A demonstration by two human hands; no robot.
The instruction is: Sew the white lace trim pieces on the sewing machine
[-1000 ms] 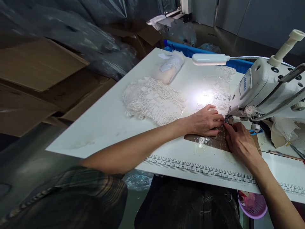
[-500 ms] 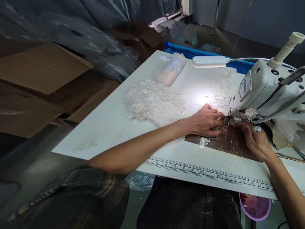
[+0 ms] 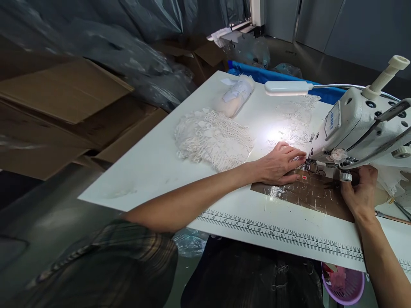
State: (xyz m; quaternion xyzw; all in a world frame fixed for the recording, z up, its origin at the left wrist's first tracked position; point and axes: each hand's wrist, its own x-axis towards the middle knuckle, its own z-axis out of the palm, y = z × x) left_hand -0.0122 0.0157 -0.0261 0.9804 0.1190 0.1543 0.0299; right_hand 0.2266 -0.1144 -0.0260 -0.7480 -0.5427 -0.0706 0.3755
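My left hand (image 3: 281, 164) lies palm down beside the needle area of a white sewing machine (image 3: 356, 124), fingers stretched and thumb apart. Its fingertips reach the presser foot (image 3: 310, 164), and white lace (image 3: 293, 124) spreads just behind it. Right of the needle, my right hand (image 3: 361, 190) has its fingers curled over the brown plate (image 3: 308, 194). A dark, narrow shape shows by those fingers, too unclear to name. The machine's front knob hides part of this hand.
A heap of white lace (image 3: 215, 139) and a wrapped roll (image 3: 236, 96) lie on the white table (image 3: 154, 171). A lamp (image 3: 287, 88) lights the lace. Printed rulers (image 3: 282, 233) run along the front edge. Cardboard boxes (image 3: 64, 90) stand left; a purple basket (image 3: 348, 291) sits below.
My right hand has moved right, away from the needle, and its fingers have curled in. My left hand stays by the presser foot. The whole view has shifted slightly.
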